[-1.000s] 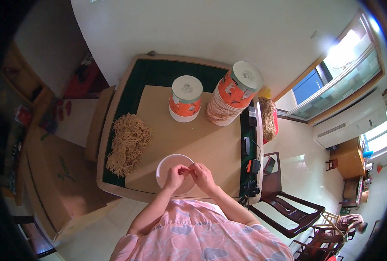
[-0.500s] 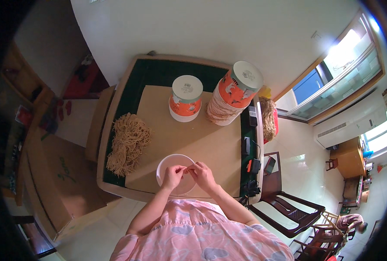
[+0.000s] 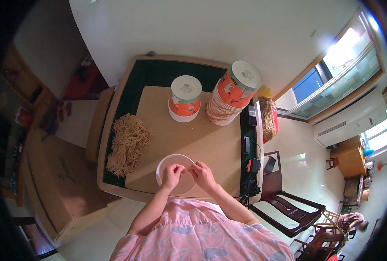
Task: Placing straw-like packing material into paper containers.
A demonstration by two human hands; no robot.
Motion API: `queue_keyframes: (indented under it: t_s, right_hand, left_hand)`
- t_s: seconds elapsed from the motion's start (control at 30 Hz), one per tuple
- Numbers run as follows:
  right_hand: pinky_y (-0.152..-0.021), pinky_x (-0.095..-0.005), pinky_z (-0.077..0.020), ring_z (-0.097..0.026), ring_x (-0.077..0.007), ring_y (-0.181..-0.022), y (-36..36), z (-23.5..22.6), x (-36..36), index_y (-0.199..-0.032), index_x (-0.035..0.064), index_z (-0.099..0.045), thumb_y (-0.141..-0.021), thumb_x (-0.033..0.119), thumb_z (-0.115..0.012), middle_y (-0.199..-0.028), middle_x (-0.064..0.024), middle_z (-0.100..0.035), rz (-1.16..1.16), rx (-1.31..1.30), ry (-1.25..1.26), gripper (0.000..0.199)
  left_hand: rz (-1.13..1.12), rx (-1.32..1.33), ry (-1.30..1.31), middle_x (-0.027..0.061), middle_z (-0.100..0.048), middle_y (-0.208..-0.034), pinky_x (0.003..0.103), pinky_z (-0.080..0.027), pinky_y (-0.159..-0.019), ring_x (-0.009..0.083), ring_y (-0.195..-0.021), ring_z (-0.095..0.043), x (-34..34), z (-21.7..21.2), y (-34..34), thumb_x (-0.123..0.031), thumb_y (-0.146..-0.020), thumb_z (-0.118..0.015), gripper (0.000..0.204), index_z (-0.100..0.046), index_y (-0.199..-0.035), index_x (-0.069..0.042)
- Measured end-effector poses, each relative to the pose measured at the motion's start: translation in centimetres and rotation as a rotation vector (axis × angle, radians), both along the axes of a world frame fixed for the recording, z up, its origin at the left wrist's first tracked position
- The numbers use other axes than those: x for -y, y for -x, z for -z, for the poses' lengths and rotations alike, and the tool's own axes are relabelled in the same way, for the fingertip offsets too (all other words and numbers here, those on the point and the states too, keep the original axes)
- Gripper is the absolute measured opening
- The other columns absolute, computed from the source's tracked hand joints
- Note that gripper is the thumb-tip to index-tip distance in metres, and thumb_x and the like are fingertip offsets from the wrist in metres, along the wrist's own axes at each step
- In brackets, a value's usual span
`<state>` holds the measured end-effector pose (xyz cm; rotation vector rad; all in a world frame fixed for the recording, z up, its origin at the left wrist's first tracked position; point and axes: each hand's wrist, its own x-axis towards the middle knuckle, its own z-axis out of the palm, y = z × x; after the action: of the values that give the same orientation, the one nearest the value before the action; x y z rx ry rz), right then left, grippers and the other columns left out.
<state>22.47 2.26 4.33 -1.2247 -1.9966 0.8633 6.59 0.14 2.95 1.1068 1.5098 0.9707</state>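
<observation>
A white paper tub point(image 3: 162, 166) stands upright near the table's front edge, its open mouth facing up. Over its left part, my left hand point(image 3: 173, 175) is closed with thumb and fingers pinched. At the right rim my right hand point(image 3: 202, 175) is pinched as well, a small gap from the left. Whatever lies between the fingertips is too small to make out. To the left rests a heap of tan stringy strands point(image 3: 129, 143). Farther back is an upturned orange and green tub point(image 3: 185, 99), and right of it leans a tall stack of nested tubs point(image 3: 234, 93).
A brown cardboard sheet point(image 3: 215, 152) covers the green tabletop point(image 3: 154, 71). Along the right edge lie black chargers point(image 3: 254, 165) and cables. A dark wooden chair point(image 3: 289, 209) is at the right, a large cardboard box point(image 3: 67, 182) at the left. Another person point(image 3: 352, 221) is far right.
My two hands have drawn slightly apart over the tub, leaving a gap between the fingertips. The tubs and the strands are where they were.
</observation>
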Motion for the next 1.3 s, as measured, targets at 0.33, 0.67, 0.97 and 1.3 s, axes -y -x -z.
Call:
queue_keyframes:
  t_s: [0.33, 0.67, 0.97, 1.3]
  right_hand:
    - [-0.061, -0.0340, -0.0486, -0.058, -0.0272, -0.072, 1.0, -1.6, 0.5, -0.084, 0.0046, -0.061, -0.078, 0.005, -0.060, -0.076, -0.0108, -0.059, 0.037, -0.084, 0.014, 0.007]
    - [-0.059, -0.0322, -0.0495, -0.059, -0.0237, -0.069, -0.3, -2.0, 0.9, -0.083, 0.0046, -0.063, -0.075, 0.001, -0.063, -0.081, -0.0099, -0.060, 0.135, -0.078, -0.065, 0.010]
    - [-0.061, -0.0280, -0.0475, -0.056, -0.0179, -0.071, -0.6, -0.1, 1.5, -0.078, 0.0046, -0.064, -0.069, 0.003, -0.070, -0.077, -0.0065, -0.055, 0.255, -0.294, 0.161, 0.010]
    - [-0.062, -0.0296, -0.0475, -0.057, -0.0182, -0.068, -1.9, 1.4, -0.6, -0.082, 0.0072, -0.065, -0.074, 0.004, -0.063, -0.074, -0.0078, -0.058, 0.199, -0.229, 0.267, 0.009]
  left_hand:
    - [0.011, 0.083, 0.051, 0.0036, -0.064, -0.068, 0.022, -0.043, -0.048, 0.0072, -0.052, -0.052, -0.3, -0.5, -0.1, -0.008, -0.085, -0.055, 0.013, -0.065, -0.084, 0.001]
    - [0.256, 0.309, 0.294, 0.0014, -0.062, -0.066, 0.018, -0.037, -0.042, 0.0029, -0.046, -0.046, 0.5, -6.7, 0.1, -0.012, -0.086, -0.056, 0.015, -0.066, -0.083, -0.001]
    - [0.331, 0.427, 0.266, 0.0014, -0.060, -0.065, 0.016, -0.035, -0.043, 0.0021, -0.047, -0.043, 1.3, -9.4, -1.4, -0.009, -0.086, -0.056, 0.013, -0.065, -0.084, 0.001]
    - [0.351, 0.469, 0.232, 0.0018, -0.061, -0.067, 0.015, -0.036, -0.044, 0.0022, -0.048, -0.044, 0.9, -11.6, -0.5, -0.010, -0.087, -0.055, 0.014, -0.065, -0.088, -0.001]
